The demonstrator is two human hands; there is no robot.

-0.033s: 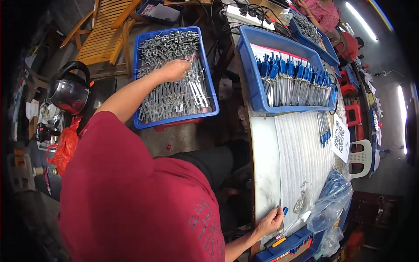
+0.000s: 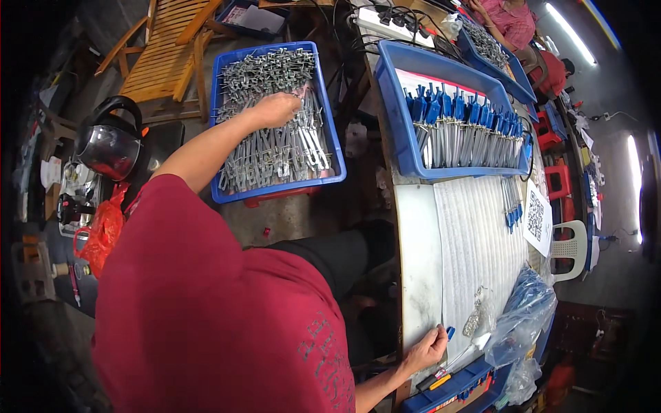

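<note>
My left hand [image 2: 279, 110] reaches over a blue plastic tray [image 2: 215, 165] heaped with grey metal parts [image 2: 268, 155]. Its fingers are curled down among them, and I cannot make out what they grip. Low on the right, my right hand [image 2: 427, 349] pinches a small blue piece [image 2: 450, 333] just above the worktable [image 2: 420, 261]. Close by that hand, tools with black and yellow handles [image 2: 437, 380] lie at a blue box [image 2: 475, 378]. A clear bag of small metal parts [image 2: 475, 320] rests on the white foam sheet [image 2: 475, 234].
On the table's far end, a blue bin [image 2: 406, 155] holds rows of blue-handled metal pieces [image 2: 468, 127]. Several more [image 2: 510, 203] lie on the sheet beside a printed card [image 2: 537, 219]. A kettle [image 2: 110, 141] stands left; a co-worker [image 2: 513, 24] sits beyond.
</note>
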